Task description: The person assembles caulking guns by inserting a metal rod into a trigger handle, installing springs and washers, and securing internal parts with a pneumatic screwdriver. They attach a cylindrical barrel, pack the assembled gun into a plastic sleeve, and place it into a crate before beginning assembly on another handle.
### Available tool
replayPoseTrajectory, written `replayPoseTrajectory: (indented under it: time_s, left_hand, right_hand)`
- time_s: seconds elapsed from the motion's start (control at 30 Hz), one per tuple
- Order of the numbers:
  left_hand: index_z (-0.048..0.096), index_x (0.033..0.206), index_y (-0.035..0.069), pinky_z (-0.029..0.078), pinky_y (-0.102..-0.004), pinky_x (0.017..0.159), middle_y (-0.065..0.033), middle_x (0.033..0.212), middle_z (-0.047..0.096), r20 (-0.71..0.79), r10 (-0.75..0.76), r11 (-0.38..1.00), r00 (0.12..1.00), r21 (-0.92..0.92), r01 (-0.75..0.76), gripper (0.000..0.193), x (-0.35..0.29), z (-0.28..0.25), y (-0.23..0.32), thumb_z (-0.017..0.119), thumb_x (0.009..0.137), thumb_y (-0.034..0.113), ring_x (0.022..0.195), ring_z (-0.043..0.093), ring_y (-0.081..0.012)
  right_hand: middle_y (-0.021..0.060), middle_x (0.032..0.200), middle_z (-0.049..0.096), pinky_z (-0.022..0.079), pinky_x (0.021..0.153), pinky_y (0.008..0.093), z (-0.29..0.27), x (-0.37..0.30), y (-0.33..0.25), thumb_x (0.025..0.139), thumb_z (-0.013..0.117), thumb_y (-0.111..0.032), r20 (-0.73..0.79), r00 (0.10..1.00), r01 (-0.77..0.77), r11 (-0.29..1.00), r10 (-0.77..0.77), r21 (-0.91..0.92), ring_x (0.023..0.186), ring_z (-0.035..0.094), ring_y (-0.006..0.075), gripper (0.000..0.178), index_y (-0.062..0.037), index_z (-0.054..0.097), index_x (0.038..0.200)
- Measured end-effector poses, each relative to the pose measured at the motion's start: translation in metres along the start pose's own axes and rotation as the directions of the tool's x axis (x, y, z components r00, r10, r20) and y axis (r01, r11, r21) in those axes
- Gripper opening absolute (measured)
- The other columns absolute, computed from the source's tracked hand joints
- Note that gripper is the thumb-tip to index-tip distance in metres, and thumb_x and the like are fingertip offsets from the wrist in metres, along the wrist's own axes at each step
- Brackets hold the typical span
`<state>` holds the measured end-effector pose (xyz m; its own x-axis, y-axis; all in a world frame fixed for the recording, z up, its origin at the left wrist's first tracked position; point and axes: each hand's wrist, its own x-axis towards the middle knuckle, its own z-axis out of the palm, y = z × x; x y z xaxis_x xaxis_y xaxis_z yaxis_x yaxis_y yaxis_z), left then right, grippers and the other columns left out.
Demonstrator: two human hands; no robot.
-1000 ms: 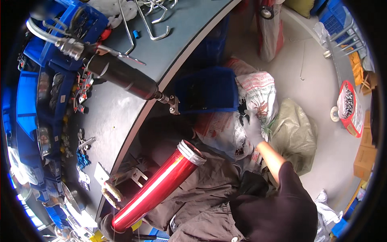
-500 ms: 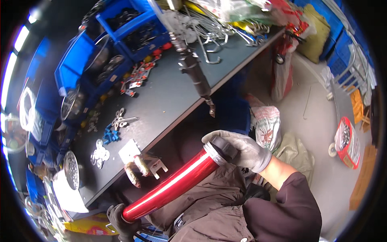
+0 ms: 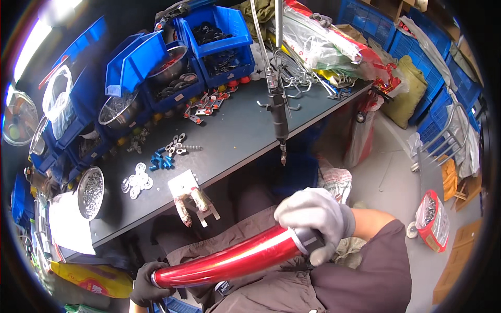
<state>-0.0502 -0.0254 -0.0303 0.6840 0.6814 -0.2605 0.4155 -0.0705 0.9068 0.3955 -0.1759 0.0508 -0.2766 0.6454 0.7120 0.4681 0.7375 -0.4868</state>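
A shiny red metal tube (image 3: 229, 259) lies across my lap, tilted slightly up toward the right. My left hand (image 3: 143, 286), in a dark glove, is wrapped round its narrower left end. At the other end sits a dark cap (image 3: 312, 241) with a pale ring beside it. My right hand (image 3: 314, 216), in a light grey glove, grips this cap from above, fingers over the top and thumb below. The glove hides part of the cap. Beyond the tube, a small bracket fixture (image 3: 192, 195) with two wrapped prongs juts from the table edge.
A power screwdriver (image 3: 278, 112) hangs bit-down over the edge of the dark table (image 3: 224, 148). On the table are blue fittings (image 3: 162, 161), white discs (image 3: 137, 181), a metal bowl of small parts (image 3: 91, 193) and blue bins (image 3: 216, 31). Metal hooks (image 3: 297, 70) lie farther back.
My right hand has turned over the dark cap, its fingers now on top. The tube lies more level than before. The whole view has shifted, with the table appearing farther right.
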Motion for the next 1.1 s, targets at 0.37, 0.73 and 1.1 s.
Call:
replayPoseTrajectory:
  time_s: [0.37, 0.73, 1.1]
  left_hand:
    - [0.057, 0.103, 0.010, 0.042, -0.0464, 0.084, -0.0112, 0.094, 0.061, -0.246, 0.674, 0.380, 0.697, 0.924, -0.041, 0.061, -0.015, 0.000, 0.033, 0.081, 0.048, 0.022, 0.090, 0.058, -0.0349]
    - [0.060, 0.102, 0.012, 0.044, -0.0447, 0.080, -0.0072, 0.093, 0.063, -0.243, 0.694, 0.453, 0.678, 0.879, -0.150, 0.058, 0.006, 0.006, 0.018, 0.081, 0.051, 0.028, 0.083, 0.060, -0.0304]
    - [0.064, 0.105, 0.011, 0.046, -0.0422, 0.084, -0.0085, 0.096, 0.066, -0.315, 0.651, 0.537, 0.691, 0.834, -0.126, 0.058, 0.001, 0.004, 0.024, 0.080, 0.050, 0.024, 0.089, 0.062, -0.0321]
  right_hand:
    - [0.0189, 0.090, 0.058, 0.050, 0.078, 0.0331, 0.010, 0.001, 0.022, 0.095, 0.053, -0.007, 0.256, 0.621, -0.766, 0.643, 0.741, -0.006, 0.083, 0.060, 0.0333, 0.019, 0.0067, 0.054, 0.109]
    - [0.0113, 0.097, 0.058, 0.049, 0.077, 0.0344, 0.003, 0.011, 0.018, 0.103, 0.046, -0.031, 0.204, 0.463, -0.886, 0.448, 0.863, 0.116, 0.093, 0.058, 0.0175, 0.035, -0.0007, 0.054, 0.118]
    - [0.0230, 0.108, 0.056, 0.050, 0.083, 0.0396, 0.001, 0.000, 0.050, 0.091, 0.058, -0.017, 0.275, 0.908, -0.208, 0.909, 0.316, -0.360, 0.095, 0.059, 0.0374, 0.036, 0.0044, 0.050, 0.119]
